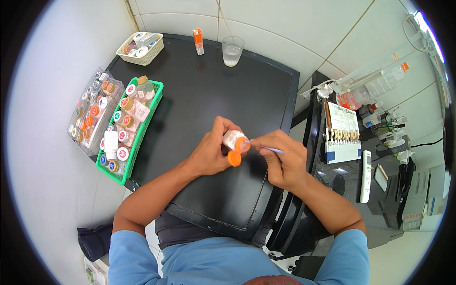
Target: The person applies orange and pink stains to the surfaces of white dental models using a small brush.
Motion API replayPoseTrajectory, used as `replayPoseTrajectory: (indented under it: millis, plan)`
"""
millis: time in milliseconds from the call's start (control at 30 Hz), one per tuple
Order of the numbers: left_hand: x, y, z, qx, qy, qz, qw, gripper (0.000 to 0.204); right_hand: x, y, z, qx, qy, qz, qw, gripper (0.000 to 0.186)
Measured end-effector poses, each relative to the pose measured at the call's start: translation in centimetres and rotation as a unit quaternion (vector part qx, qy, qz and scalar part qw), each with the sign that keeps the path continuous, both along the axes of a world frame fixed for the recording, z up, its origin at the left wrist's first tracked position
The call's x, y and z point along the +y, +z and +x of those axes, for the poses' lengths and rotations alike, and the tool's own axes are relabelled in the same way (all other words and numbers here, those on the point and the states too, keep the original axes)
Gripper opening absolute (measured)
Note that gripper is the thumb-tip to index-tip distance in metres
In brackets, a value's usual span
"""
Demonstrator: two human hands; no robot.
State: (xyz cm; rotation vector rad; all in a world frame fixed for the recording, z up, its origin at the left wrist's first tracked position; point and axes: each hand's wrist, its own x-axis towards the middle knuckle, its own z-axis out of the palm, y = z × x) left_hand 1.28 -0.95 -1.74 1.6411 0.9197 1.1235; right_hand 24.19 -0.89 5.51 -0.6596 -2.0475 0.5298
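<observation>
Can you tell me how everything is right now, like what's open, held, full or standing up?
bottle: open, tilted, held in the left hand
orange cap: open, beside the bottle's mouth
stick: pinched in the right hand, pointing toward the bottle's mouth
glass: upright, seems partly filled
green basket: full of bottles
cream basket: filled with small containers
orange box: standing up
</observation>
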Motion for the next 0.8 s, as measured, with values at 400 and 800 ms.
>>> replayPoseTrajectory:
  millis: [400,800]
  plan:
    - [0.2,0.3,-0.8,0.065,-0.033,0.039,0.997,0.057,-0.2,0.0,-0.1,0.000,-0.017,-0.013,1.000,0.023]
    - [0.0,1.1,-0.6,0.084,-0.022,-0.008,0.996,0.055,-0.1,-0.2,-0.3,0.011,-0.011,-0.011,1.000,0.017]
